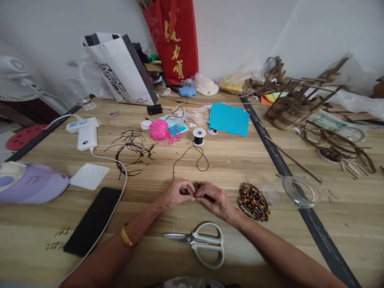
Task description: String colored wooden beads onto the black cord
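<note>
My left hand (179, 191) and my right hand (214, 199) meet over the middle of the table, fingertips pinched together. Whatever they grip is too small to make out. Just behind the fingers shows a small bunch of multicoloured beads (198, 185), partly hidden by the hands. Beyond them stands a white spool of black cord (198, 140), its loose cord (202, 164) looping on the tabletop towards my hands. To the right of my right hand lies a heap of multicoloured bead strands (254, 203). Scissors with pale handles (189, 239) lie nearer me, blades pointing left.
Left are black cord scraps (132, 148), a white power bank (87, 138) with a cable, a black case (93, 220) and a purple object (33, 182). Pink yarn (159, 130) and blue sheets (229, 119) lie farther back. Right are a clear round container (301, 192) and brown wooden models (294, 102).
</note>
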A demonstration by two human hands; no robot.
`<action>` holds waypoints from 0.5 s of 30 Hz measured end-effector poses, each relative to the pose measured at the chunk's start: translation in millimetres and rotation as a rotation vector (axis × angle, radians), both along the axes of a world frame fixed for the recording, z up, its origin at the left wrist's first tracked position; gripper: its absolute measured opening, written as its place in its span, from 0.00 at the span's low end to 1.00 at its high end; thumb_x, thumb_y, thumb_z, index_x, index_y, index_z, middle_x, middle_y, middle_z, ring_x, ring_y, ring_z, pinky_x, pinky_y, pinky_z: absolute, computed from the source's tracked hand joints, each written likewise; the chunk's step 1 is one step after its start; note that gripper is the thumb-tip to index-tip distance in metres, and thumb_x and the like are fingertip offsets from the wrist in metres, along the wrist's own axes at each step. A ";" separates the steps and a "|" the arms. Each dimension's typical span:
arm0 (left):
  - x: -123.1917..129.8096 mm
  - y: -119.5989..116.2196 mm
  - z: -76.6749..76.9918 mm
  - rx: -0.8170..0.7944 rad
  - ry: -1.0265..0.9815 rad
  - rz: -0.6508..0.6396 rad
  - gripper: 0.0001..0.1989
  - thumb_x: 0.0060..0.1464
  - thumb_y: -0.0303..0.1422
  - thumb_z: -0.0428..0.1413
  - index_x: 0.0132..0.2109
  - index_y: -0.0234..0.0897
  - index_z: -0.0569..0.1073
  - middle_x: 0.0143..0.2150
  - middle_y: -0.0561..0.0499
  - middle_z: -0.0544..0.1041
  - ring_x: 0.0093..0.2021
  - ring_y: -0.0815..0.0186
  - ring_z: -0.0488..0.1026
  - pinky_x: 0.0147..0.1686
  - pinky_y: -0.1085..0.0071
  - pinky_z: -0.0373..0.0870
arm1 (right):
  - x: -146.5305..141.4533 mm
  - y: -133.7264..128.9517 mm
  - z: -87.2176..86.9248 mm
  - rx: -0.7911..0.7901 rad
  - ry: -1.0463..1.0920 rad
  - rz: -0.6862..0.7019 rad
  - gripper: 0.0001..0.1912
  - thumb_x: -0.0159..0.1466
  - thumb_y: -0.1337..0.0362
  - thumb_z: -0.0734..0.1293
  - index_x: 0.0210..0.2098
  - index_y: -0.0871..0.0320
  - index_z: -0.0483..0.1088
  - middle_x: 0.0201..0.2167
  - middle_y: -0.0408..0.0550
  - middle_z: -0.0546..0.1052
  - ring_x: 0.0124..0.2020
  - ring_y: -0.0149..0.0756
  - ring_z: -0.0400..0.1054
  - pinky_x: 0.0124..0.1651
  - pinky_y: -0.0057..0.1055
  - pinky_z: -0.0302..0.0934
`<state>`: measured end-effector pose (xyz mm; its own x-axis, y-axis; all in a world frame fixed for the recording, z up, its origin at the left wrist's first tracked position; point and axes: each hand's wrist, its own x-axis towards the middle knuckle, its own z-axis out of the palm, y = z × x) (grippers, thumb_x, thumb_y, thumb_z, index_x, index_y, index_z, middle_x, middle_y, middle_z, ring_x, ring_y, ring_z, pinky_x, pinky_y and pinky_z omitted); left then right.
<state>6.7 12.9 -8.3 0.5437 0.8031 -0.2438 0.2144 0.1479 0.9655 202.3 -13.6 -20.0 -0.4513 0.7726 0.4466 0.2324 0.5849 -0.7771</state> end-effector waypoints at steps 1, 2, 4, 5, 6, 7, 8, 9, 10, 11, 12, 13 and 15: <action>0.1 0.2 0.0 -0.003 0.000 -0.001 0.10 0.40 0.29 0.63 0.31 0.31 0.72 0.26 0.53 0.73 0.26 0.72 0.68 0.28 0.76 0.63 | 0.1 0.1 -0.3 0.003 0.000 0.001 0.07 0.65 0.63 0.64 0.35 0.59 0.72 0.31 0.51 0.77 0.35 0.36 0.70 0.41 0.33 0.65; 0.1 0.4 0.0 -0.004 0.000 -0.003 0.10 0.40 0.29 0.63 0.31 0.31 0.72 0.25 0.53 0.73 0.26 0.72 0.68 0.28 0.77 0.63 | 0.1 0.3 -0.5 0.007 -0.001 0.003 0.07 0.65 0.63 0.64 0.35 0.59 0.72 0.31 0.50 0.77 0.35 0.36 0.71 0.41 0.33 0.65; 0.0 0.8 0.1 0.001 -0.001 -0.009 0.10 0.40 0.29 0.63 0.31 0.30 0.72 0.26 0.53 0.73 0.26 0.72 0.68 0.27 0.76 0.63 | 0.0 0.8 -0.7 0.022 -0.001 0.006 0.07 0.65 0.62 0.64 0.35 0.59 0.72 0.30 0.50 0.77 0.35 0.36 0.71 0.40 0.33 0.65; -0.1 1.1 0.2 0.006 -0.001 -0.011 0.10 0.40 0.29 0.63 0.31 0.30 0.72 0.26 0.52 0.73 0.26 0.72 0.68 0.27 0.76 0.63 | -0.1 1.0 -0.7 0.030 -0.002 0.008 0.07 0.65 0.62 0.64 0.35 0.59 0.72 0.30 0.50 0.77 0.34 0.36 0.71 0.40 0.33 0.65; -0.3 1.3 0.4 0.012 -0.001 -0.013 0.10 0.40 0.29 0.63 0.31 0.30 0.72 0.26 0.52 0.74 0.26 0.72 0.68 0.27 0.77 0.63 | -0.2 1.2 -0.6 0.035 -0.004 0.011 0.08 0.65 0.62 0.64 0.35 0.58 0.72 0.30 0.50 0.77 0.34 0.36 0.71 0.40 0.33 0.65; -0.5 1.4 0.7 0.017 0.001 -0.015 0.10 0.40 0.29 0.63 0.31 0.30 0.72 0.26 0.52 0.74 0.26 0.72 0.68 0.28 0.77 0.63 | -0.3 1.3 -0.5 0.038 -0.006 0.014 0.08 0.65 0.61 0.64 0.35 0.58 0.73 0.30 0.50 0.77 0.34 0.36 0.71 0.40 0.33 0.65; -0.7 1.6 0.9 0.022 0.004 -0.017 0.09 0.40 0.29 0.63 0.31 0.30 0.72 0.26 0.53 0.73 0.26 0.72 0.68 0.28 0.77 0.63 | -0.3 1.4 -0.3 0.038 -0.010 0.019 0.08 0.65 0.61 0.64 0.35 0.58 0.73 0.30 0.50 0.77 0.34 0.36 0.71 0.40 0.33 0.65; -0.9 1.7 1.1 0.028 0.006 -0.018 0.09 0.40 0.29 0.63 0.31 0.31 0.72 0.26 0.53 0.73 0.26 0.72 0.68 0.28 0.77 0.63 | -0.2 1.5 -0.2 0.036 -0.013 0.022 0.08 0.65 0.62 0.64 0.36 0.58 0.73 0.30 0.50 0.77 0.35 0.36 0.71 0.40 0.33 0.65; -1.0 1.9 1.2 0.035 0.008 -0.020 0.09 0.40 0.29 0.63 0.31 0.31 0.72 0.26 0.53 0.73 0.26 0.72 0.68 0.28 0.77 0.63 | -0.1 1.5 -0.1 0.035 -0.017 0.025 0.08 0.66 0.62 0.63 0.36 0.58 0.73 0.30 0.50 0.77 0.35 0.36 0.71 0.40 0.34 0.65; -1.1 2.0 1.2 0.041 0.011 -0.022 0.09 0.40 0.29 0.63 0.31 0.31 0.73 0.26 0.52 0.73 0.26 0.72 0.68 0.28 0.77 0.63 | 0.1 1.5 -0.2 0.035 -0.019 0.028 0.08 0.66 0.62 0.63 0.36 0.58 0.73 0.30 0.50 0.77 0.35 0.36 0.71 0.41 0.34 0.65; -1.3 2.2 1.2 0.044 0.014 -0.025 0.09 0.40 0.29 0.63 0.31 0.31 0.73 0.26 0.52 0.74 0.26 0.72 0.68 0.28 0.77 0.63 | 0.3 1.4 -0.3 0.038 -0.021 0.031 0.08 0.66 0.63 0.63 0.36 0.58 0.72 0.31 0.50 0.77 0.35 0.36 0.71 0.41 0.34 0.64; -1.5 2.4 1.0 0.046 0.016 -0.028 0.09 0.40 0.29 0.63 0.31 0.31 0.73 0.26 0.52 0.74 0.26 0.72 0.68 0.28 0.77 0.64 | 0.4 1.4 -0.5 0.042 -0.025 0.035 0.07 0.66 0.63 0.63 0.37 0.58 0.72 0.31 0.50 0.77 0.35 0.36 0.70 0.41 0.34 0.64; -2.1 2.9 0.7 0.046 0.018 -0.040 0.10 0.40 0.29 0.63 0.32 0.31 0.73 0.27 0.52 0.75 0.27 0.71 0.69 0.29 0.76 0.64 | 0.6 1.2 -0.7 0.052 -0.038 0.045 0.07 0.67 0.64 0.62 0.37 0.58 0.72 0.31 0.49 0.77 0.36 0.36 0.70 0.42 0.34 0.64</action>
<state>4.6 15.8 -7.6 0.5712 0.7916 -0.2170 0.2365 0.0945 0.9670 202.9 -12.4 -20.7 -0.5022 0.7275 0.4675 0.2340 0.6348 -0.7364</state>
